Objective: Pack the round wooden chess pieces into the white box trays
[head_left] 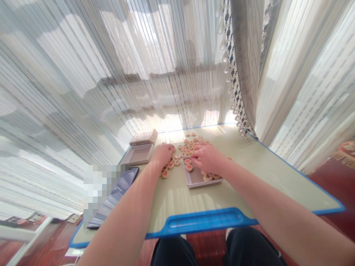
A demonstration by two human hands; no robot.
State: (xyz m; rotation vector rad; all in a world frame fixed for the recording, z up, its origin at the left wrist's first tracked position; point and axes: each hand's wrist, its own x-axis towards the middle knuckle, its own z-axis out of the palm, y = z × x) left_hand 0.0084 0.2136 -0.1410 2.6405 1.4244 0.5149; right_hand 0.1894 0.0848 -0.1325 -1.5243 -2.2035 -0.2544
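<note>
Round Chinese chess pieces (176, 162) with red and dark characters lie scattered over the middle of the table. My left hand (163, 152) is among the pieces on the left, its fingers curled and pinched together; what they hold, if anything, is hidden. A shallow white box tray (198, 175) stands at the centre with several pieces inside, two with red characters at its left side and others along its near right. Over the tray's far edge, my right hand (204, 156) has its fingers bent and closed together. I cannot make out any piece between them.
A second shallow box half (137, 153) lies at the left edge, with a stacked package (143, 136) behind it. A tablet or phone (118, 195) rests at the front left. The blue-rimmed table (257, 177) backs onto sheer curtains (155, 85) with a beaded trim.
</note>
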